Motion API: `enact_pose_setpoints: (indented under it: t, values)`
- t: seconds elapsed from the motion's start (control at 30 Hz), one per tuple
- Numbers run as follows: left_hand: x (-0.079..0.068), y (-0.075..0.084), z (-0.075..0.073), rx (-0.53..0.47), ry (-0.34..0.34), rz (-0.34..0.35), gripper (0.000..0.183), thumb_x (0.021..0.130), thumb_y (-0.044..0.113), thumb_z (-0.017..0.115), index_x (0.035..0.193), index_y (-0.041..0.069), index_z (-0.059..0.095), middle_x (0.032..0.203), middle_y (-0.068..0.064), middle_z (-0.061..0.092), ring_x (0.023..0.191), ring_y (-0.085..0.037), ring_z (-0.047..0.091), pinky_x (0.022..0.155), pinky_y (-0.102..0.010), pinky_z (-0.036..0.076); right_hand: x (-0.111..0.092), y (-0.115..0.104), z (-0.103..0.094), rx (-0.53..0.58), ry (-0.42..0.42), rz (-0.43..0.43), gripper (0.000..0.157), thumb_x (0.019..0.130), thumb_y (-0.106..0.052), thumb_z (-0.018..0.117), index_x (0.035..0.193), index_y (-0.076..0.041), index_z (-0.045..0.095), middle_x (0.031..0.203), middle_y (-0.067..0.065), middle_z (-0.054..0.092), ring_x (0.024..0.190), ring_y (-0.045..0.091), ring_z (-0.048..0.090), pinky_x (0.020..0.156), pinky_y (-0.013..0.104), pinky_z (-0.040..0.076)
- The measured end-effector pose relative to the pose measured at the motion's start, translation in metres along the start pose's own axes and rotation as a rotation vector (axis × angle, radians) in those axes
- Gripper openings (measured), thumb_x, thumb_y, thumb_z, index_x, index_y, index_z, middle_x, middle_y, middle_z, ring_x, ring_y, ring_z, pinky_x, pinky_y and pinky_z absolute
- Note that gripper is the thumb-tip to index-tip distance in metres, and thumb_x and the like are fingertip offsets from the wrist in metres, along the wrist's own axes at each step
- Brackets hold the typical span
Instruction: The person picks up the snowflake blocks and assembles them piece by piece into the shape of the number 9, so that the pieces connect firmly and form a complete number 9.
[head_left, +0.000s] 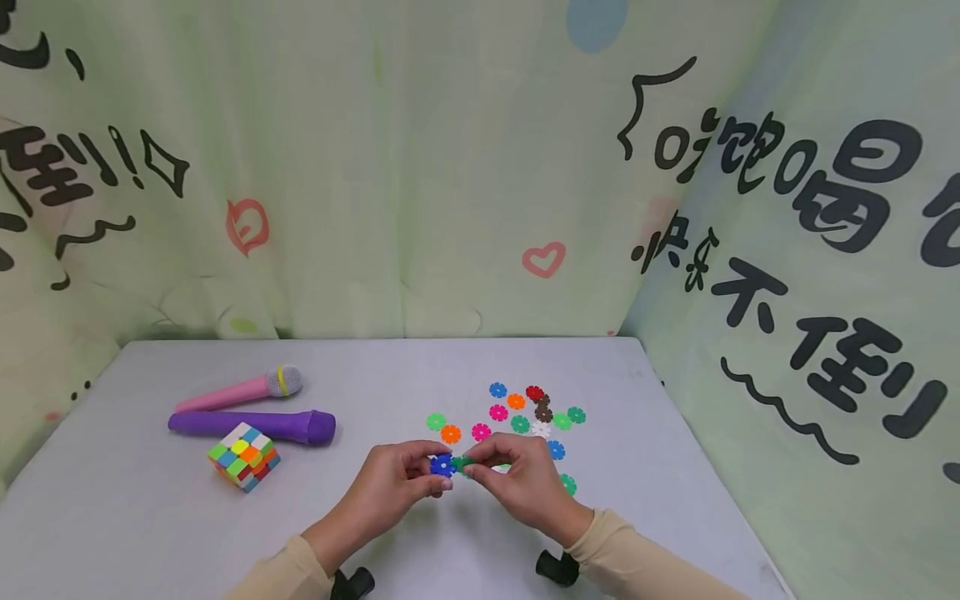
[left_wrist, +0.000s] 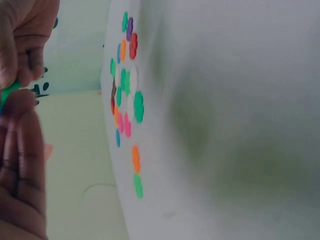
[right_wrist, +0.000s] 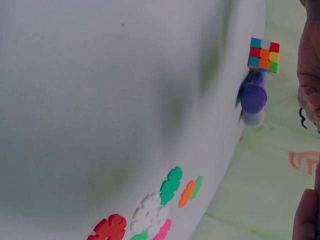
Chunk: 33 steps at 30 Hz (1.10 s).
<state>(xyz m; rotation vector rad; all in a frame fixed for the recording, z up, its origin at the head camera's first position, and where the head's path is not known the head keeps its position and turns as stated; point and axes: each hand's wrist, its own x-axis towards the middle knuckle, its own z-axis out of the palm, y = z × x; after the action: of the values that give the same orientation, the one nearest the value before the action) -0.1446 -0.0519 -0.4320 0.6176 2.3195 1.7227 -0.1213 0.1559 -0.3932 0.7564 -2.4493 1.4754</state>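
Above the front middle of the table, my left hand (head_left: 389,483) pinches a dark blue snowflake building disc (head_left: 442,465) between thumb and fingers. My right hand (head_left: 527,486) pinches a green snowflake disc (head_left: 461,463), which meets the blue one edge to edge; whether their slots are locked cannot be made out. In the left wrist view the green disc (left_wrist: 10,93) shows between the fingertips of both hands. Behind and beside the right hand lie loose discs, among them an orange one (head_left: 451,433), a pink one (head_left: 481,432) and a white one (head_left: 540,428).
On the white table (head_left: 397,375), a pink toy microphone (head_left: 232,393) and a purple microphone (head_left: 247,423) lie at the left, with a puzzle cube (head_left: 244,456) before them. Printed curtains (head_left: 450,167) hang behind the table and along its right side.
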Motion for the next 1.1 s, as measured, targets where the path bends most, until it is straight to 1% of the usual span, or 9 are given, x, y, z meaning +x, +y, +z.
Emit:
enact_pose_setpoints:
  t: [0.17, 0.27, 0.33, 0.53, 0.67, 0.77, 0.87, 0.97, 1.1]
  values:
    - [0.002, 0.001, -0.001, 0.185, -0.021, 0.09, 0.025, 0.087, 0.011, 0.078, 0.109, 0.01, 0.067, 0.096, 0.007, 0.066, 0.084, -0.011, 0.063, 0.078, -0.027, 0.054, 0.001, 0.001, 0.001, 0.02, -0.04, 0.01, 0.016, 0.079, 0.011, 0.078, 0.092, 0.002, 0.073, 0.085, 0.01, 0.073, 0.076, 0.021, 0.072, 0.072, 0.033, 0.058]
    - [0.004, 0.004, 0.002, 0.254, -0.036, 0.132, 0.019, 0.088, 0.009, 0.072, 0.106, 0.012, 0.067, 0.099, 0.006, 0.064, 0.084, -0.011, 0.06, 0.078, -0.028, 0.053, 0.001, 0.001, 0.003, 0.035, -0.048, 0.029, 0.017, 0.08, 0.011, 0.078, 0.094, 0.003, 0.071, 0.087, 0.011, 0.073, 0.076, 0.023, 0.072, 0.073, 0.033, 0.057]
    - [0.005, 0.004, 0.004, 0.289, -0.028, 0.151, 0.014, 0.088, 0.009, 0.07, 0.101, 0.013, 0.067, 0.095, 0.007, 0.063, 0.08, -0.011, 0.058, 0.074, -0.027, 0.053, 0.001, 0.001, 0.005, 0.041, -0.05, 0.049, 0.018, 0.08, 0.01, 0.077, 0.094, 0.002, 0.07, 0.087, 0.011, 0.073, 0.075, 0.024, 0.072, 0.073, 0.034, 0.058]
    - [0.003, 0.002, 0.005, 0.307, 0.01, 0.164, 0.007, 0.09, 0.01, 0.07, 0.091, 0.017, 0.066, 0.087, 0.009, 0.062, 0.072, -0.01, 0.056, 0.064, -0.025, 0.052, -0.003, 0.026, 0.008, 0.034, -0.059, 0.106, 0.021, 0.081, 0.005, 0.08, 0.097, -0.005, 0.069, 0.09, 0.003, 0.072, 0.076, 0.017, 0.071, 0.074, 0.031, 0.057]
    - [0.002, 0.001, 0.002, 0.292, 0.019, 0.135, 0.004, 0.09, 0.012, 0.071, 0.09, 0.015, 0.067, 0.089, 0.01, 0.063, 0.074, -0.01, 0.057, 0.066, -0.025, 0.052, -0.004, 0.044, -0.004, 0.019, -0.162, 0.119, 0.024, 0.083, 0.0, 0.08, 0.104, -0.006, 0.07, 0.096, 0.004, 0.072, 0.083, 0.012, 0.07, 0.078, 0.03, 0.056]
    - [0.0, -0.001, -0.002, 0.293, 0.021, 0.118, 0.003, 0.091, 0.014, 0.071, 0.091, 0.015, 0.068, 0.089, 0.01, 0.063, 0.076, -0.01, 0.057, 0.069, -0.026, 0.052, -0.004, 0.055, -0.022, -0.045, -0.27, 0.178, 0.026, 0.085, -0.003, 0.078, 0.109, -0.005, 0.07, 0.1, 0.006, 0.071, 0.085, 0.01, 0.068, 0.079, 0.03, 0.056]
    - [-0.003, -0.003, -0.007, 0.295, 0.032, 0.111, 0.003, 0.091, 0.013, 0.071, 0.09, 0.015, 0.069, 0.088, 0.01, 0.062, 0.076, -0.011, 0.056, 0.069, -0.026, 0.051, -0.008, 0.069, -0.038, -0.171, -0.356, 0.222, 0.025, 0.085, -0.003, 0.078, 0.109, -0.006, 0.071, 0.1, 0.004, 0.071, 0.083, 0.007, 0.066, 0.076, 0.027, 0.055]
    - [-0.007, -0.006, -0.011, 0.284, 0.038, 0.098, 0.004, 0.091, 0.013, 0.071, 0.089, 0.015, 0.069, 0.087, 0.009, 0.061, 0.076, -0.012, 0.055, 0.068, -0.026, 0.05, -0.013, 0.081, -0.047, -0.326, -0.393, 0.216, 0.024, 0.084, -0.006, 0.08, 0.107, -0.008, 0.074, 0.095, -0.003, 0.07, 0.08, 0.005, 0.063, 0.072, 0.025, 0.054]
    - [-0.008, -0.008, -0.013, 0.266, 0.019, 0.063, 0.005, 0.092, 0.017, 0.071, 0.091, 0.013, 0.07, 0.089, 0.008, 0.061, 0.079, -0.014, 0.055, 0.071, -0.027, 0.05, -0.019, 0.092, -0.049, -0.509, -0.408, 0.184, 0.028, 0.081, -0.017, 0.085, 0.107, -0.013, 0.076, 0.092, -0.011, 0.067, 0.082, 0.006, 0.059, 0.072, 0.026, 0.052]
